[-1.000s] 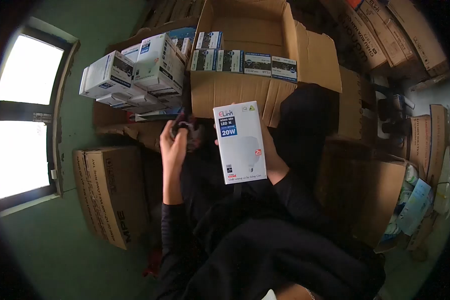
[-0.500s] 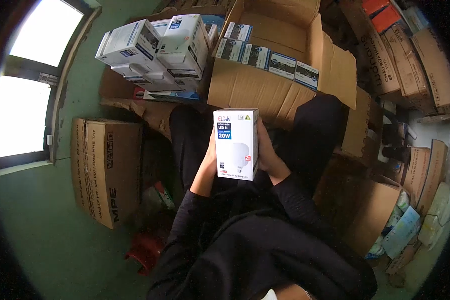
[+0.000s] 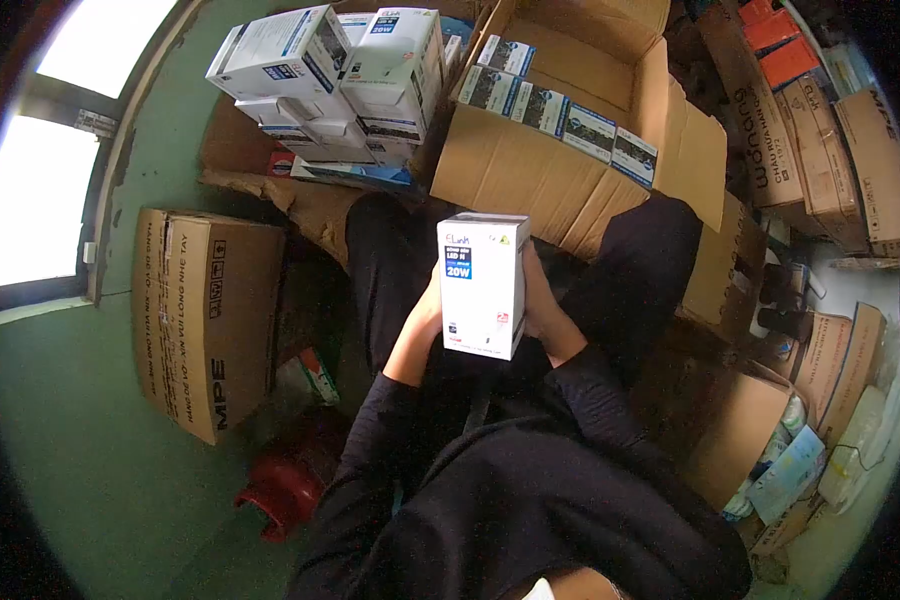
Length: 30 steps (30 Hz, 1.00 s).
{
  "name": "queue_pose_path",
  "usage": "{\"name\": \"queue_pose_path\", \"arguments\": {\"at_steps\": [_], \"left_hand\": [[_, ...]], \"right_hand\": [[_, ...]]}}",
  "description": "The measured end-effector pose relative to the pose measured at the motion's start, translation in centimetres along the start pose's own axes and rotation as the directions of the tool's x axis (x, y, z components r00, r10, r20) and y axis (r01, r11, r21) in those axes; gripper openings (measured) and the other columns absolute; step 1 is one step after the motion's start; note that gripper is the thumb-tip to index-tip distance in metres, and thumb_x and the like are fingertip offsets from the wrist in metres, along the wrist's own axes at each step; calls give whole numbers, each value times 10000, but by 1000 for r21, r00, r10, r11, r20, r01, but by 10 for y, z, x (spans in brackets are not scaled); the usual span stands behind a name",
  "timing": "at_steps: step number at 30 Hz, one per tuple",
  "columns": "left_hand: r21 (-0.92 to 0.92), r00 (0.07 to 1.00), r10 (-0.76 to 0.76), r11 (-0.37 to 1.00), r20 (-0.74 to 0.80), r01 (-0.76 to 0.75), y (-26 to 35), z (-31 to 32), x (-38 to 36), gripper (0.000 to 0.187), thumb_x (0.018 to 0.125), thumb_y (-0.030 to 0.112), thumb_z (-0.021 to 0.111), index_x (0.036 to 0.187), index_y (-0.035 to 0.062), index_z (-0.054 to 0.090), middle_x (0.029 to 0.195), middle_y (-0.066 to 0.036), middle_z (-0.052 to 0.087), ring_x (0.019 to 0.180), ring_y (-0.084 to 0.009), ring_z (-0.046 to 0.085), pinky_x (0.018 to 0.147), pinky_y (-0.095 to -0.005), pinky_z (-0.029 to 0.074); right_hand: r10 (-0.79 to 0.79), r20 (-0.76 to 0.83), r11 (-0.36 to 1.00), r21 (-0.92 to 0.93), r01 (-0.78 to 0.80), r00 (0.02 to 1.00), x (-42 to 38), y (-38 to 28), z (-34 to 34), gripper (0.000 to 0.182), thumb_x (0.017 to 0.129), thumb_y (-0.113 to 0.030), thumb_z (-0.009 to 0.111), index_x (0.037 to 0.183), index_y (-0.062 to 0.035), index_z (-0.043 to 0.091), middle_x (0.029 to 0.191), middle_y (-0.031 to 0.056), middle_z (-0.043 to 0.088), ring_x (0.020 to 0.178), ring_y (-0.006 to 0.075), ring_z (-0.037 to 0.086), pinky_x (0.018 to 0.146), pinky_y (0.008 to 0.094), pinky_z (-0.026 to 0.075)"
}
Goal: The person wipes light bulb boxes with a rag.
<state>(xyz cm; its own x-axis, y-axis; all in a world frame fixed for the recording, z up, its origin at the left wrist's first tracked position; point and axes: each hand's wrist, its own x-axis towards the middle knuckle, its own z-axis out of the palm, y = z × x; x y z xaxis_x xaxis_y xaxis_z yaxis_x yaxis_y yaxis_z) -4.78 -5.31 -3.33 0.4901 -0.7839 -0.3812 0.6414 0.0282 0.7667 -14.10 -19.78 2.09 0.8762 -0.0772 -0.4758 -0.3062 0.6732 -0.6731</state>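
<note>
Between my two hands I hold a white light bulb box (image 3: 483,290) upright above my lap, its front printed with "LED N" and "20W". My left hand (image 3: 432,306) grips its left side, most of the fingers hidden behind it. Against the right side presses my right hand (image 3: 548,308), its fingertips also out of sight. Ahead stands an open cardboard carton (image 3: 530,180) with several similar bulb boxes (image 3: 588,131) lined up inside its near wall. To its left, more white bulb boxes (image 3: 395,75) are stacked up.
A closed carton marked MPE (image 3: 242,330) stands at the left, near a red object (image 3: 280,490) on the green floor. Several brown cartons (image 3: 815,150) are piled at the right. An open carton (image 3: 740,440) sits by my right side, with packets beside it. A window (image 3: 45,200) is at far left.
The view has shifted, so the cartons and stacked boxes sit a little differently in it. The bulb box stays in both hands, turned slightly so that more of its right side shows.
</note>
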Motion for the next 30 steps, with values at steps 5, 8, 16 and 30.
{"name": "queue_pose_path", "arguments": {"at_steps": [5,8,16,30], "left_hand": [[120,975,220,969,-8,-218,-19,-9,19,464,1053,286,506,1381,-38,555,1185,-197,701,967,-273,738,814,-400,640],[13,982,92,996,-162,-91,1,9,14,610,1103,474,340,1433,-12,505,1308,-137,632,1141,-204,636,977,-364,531],[-612,990,-143,783,-6,110,31,29,-11,753,1035,648,365,1414,26,558,1348,-158,643,1227,-303,608,1088,-458,445],[-484,997,33,873,-74,-65,3,5,7,862,982,735,384,1485,40,466,1374,-158,628,1182,-287,668,1007,-463,553]], "right_hand": [[-85,-114,985,143,101,990,13,8,-4,603,1050,-604,430,1357,-104,572,1179,94,685,1034,163,677,866,314,571],[-412,-287,910,-183,373,865,29,14,-23,383,1065,-418,552,1193,-67,635,1052,58,664,929,120,626,813,280,521],[-808,-300,526,-754,393,506,35,8,-37,210,923,-185,757,957,-29,620,975,43,631,943,154,574,877,302,460],[-584,-138,770,-405,493,800,-4,-38,10,461,922,-163,695,1338,-43,536,1046,67,651,853,155,666,784,313,567]]}}
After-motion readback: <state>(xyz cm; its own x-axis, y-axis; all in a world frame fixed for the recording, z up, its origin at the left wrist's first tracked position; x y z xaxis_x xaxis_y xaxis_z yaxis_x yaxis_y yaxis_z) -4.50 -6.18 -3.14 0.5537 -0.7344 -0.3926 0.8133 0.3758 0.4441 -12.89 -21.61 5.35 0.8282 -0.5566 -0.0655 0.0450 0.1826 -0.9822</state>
